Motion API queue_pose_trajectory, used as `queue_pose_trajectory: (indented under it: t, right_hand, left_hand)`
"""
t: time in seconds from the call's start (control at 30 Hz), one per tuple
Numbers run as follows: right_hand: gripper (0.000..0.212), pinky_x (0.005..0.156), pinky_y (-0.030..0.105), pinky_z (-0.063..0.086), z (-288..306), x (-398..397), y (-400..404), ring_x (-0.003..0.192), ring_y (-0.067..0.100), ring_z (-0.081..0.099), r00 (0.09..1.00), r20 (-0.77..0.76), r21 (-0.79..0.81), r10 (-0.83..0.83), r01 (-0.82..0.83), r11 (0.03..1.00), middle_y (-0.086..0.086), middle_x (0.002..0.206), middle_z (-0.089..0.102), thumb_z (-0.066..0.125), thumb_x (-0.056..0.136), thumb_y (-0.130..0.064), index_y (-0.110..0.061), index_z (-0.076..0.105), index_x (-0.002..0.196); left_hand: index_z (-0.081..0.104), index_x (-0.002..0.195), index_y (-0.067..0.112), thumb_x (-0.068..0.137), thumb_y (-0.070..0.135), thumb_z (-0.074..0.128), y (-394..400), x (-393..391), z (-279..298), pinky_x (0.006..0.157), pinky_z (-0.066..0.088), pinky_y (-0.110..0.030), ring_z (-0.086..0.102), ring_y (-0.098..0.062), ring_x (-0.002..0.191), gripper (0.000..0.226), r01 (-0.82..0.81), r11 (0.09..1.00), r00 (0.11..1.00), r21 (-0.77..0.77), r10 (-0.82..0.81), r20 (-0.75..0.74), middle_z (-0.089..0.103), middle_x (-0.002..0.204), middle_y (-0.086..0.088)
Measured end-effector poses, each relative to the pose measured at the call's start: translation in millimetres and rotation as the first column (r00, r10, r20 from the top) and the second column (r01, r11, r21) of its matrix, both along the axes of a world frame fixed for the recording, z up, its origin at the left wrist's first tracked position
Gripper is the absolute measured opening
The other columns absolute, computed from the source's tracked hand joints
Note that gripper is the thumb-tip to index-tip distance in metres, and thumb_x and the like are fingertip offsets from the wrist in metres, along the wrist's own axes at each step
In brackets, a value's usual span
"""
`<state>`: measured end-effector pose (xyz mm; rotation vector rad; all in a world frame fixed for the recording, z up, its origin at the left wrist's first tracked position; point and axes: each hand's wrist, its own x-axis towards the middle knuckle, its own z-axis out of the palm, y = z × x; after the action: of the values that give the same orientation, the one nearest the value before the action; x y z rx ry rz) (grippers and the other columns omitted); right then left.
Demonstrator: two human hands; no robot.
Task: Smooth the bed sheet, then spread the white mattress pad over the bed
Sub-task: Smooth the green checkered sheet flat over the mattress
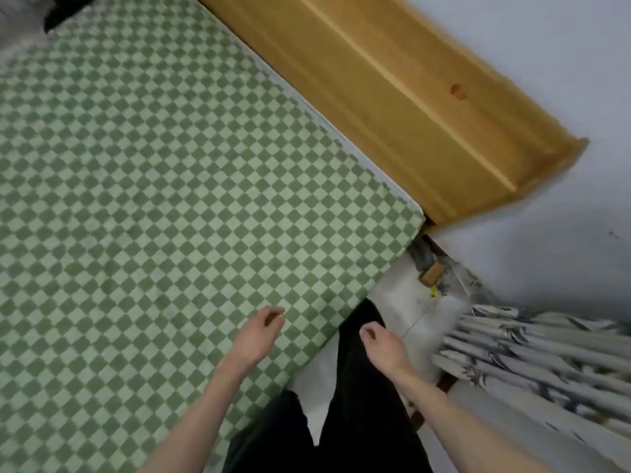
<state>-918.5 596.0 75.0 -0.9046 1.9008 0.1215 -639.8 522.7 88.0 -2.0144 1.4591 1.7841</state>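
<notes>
Bed sheet (pixel 153 199): green-and-white check, lying flat over the bed, corner near the wooden headboard (pixel 392 97).
Left hand (pixel 256 336): above the sheet's near edge, fingers loosely curled, holding nothing.
Right hand (pixel 380 346): off the bed over dark trousers (pixel 358 421), loosely curled, holding nothing.
Curtain (pixel 532 353): patterned, at right.

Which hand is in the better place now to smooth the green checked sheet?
Probably the left hand: it hangs over the checked sheet near the bed's edge, holding nothing. The right hand is off the bed, above the dark trousers.
</notes>
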Motion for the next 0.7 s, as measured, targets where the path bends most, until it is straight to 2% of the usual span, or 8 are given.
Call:
queue_pose_trajectory:
  t: [0.1,0.2,0.3,0.37,0.43,0.5,0.6,0.7]
  right_hand:
    - [0.041,0.097,0.034,0.045,-91.0,-11.1,-93.1,0.123,0.024,0.055,1.0,-0.024,-0.089,0.016,-0.018,0.996,0.005,0.134,0.06,0.038,0.106,-0.04,-0.015,0.054,0.135]
    - [0.064,0.124,0.043,0.023,-179.1,12.9,-155.9,0.154,0.025,0.019,0.913,-0.015,-0.203,0.407,-0.402,0.893,0.005,0.165,0.024,0.022,0.107,-0.051,-0.014,0.025,0.159]
    - [0.069,0.127,0.05,0.0,-250.2,34.2,-197.3,0.156,0.025,-0.014,0.525,-0.122,-0.367,0.842,-0.812,0.453,0.008,0.168,-0.006,0.013,0.107,-0.054,-0.012,0.006,0.161]
    - [0.07,0.125,0.049,-0.01,-288.7,24.9,-225.9,0.155,0.025,-0.018,0.282,-0.213,-0.413,0.936,-0.894,0.175,0.007,0.169,-0.009,0.015,0.106,-0.055,-0.013,0.005,0.161]
    - [0.072,0.125,0.048,-0.011,-315.4,-14.6,-260.6,0.155,0.026,-0.018,0.168,-0.327,-0.415,0.93,-0.91,0.018,0.006,0.169,-0.012,0.013,0.105,-0.058,-0.015,0.002,0.162]
    - [0.072,0.126,0.049,-0.007,-333.9,-75.9,-291.9,0.156,0.027,-0.013,0.295,-0.431,-0.408,0.853,-0.906,0.108,0.006,0.169,-0.013,0.015,0.106,-0.059,-0.016,0.002,0.162]
    - [0.074,0.126,0.053,0.003,-341.5,-179.6,-302.3,0.157,0.029,-0.001,0.636,-0.525,-0.348,0.565,-0.766,0.54,0.006,0.17,-0.003,0.022,0.105,-0.057,-0.014,0.006,0.163]
    - [0.074,0.126,0.055,0.01,-333.8,-240.2,-283.2,0.157,0.027,0.001,0.749,-0.543,-0.31,0.38,-0.599,0.738,0.005,0.171,0.0,0.023,0.105,-0.055,-0.013,0.005,0.163]
  left_hand:
    - [0.039,0.154,0.031,0.105,0.044,0.047,-43.7,-34.8,-77.7,0.109,0.038,-0.033,0.048,-0.019,0.135,0.051,-0.227,0.973,0.96,-0.045,0.231,0.16,0.047,0.151,0.005]
    - [0.022,0.161,0.032,0.104,0.054,0.043,-82.9,-50.2,-157.9,0.124,0.026,-0.051,0.027,-0.026,0.153,0.065,-0.366,0.93,0.866,-0.037,0.355,0.353,0.022,0.169,0.001]
    - [0.009,0.164,0.032,0.103,0.062,0.033,-127.8,-59.2,-233.7,0.127,0.005,-0.056,-0.003,-0.029,0.159,0.072,-0.378,0.92,0.804,-0.102,0.381,0.458,-0.003,0.172,-0.005]
    - [0.002,0.164,0.031,0.101,0.07,0.02,-161.3,-61.4,-274.9,0.127,-0.002,-0.053,-0.012,-0.029,0.158,0.076,-0.325,0.926,0.772,-0.193,0.378,0.511,-0.01,0.172,-0.005]
    - [-0.005,0.163,0.034,0.098,0.074,0.007,-192.5,-68.9,-304.3,0.126,-0.006,-0.057,-0.015,-0.028,0.158,0.077,-0.241,0.938,0.75,-0.251,0.344,0.565,-0.014,0.172,-0.004]
    - [-0.011,0.161,0.04,0.101,0.07,0.004,-220.7,-90.0,-325.4,0.124,-0.008,-0.063,-0.019,-0.026,0.157,0.069,-0.088,0.942,0.764,-0.323,0.272,0.585,-0.018,0.171,0.001]
    - [-0.009,0.163,0.034,0.108,0.059,0.011,-271.1,-141.6,-348.6,0.124,-0.004,-0.065,-0.013,-0.029,0.158,0.064,0.229,0.854,0.827,-0.467,0.083,0.557,-0.018,0.171,-0.001]
    - [-0.003,0.165,0.027,0.107,0.057,0.015,-329.6,-191.8,-363.9,0.122,0.004,-0.068,0.001,-0.033,0.159,0.067,0.343,0.769,0.807,-0.539,0.053,0.588,-0.006,0.172,-0.007]
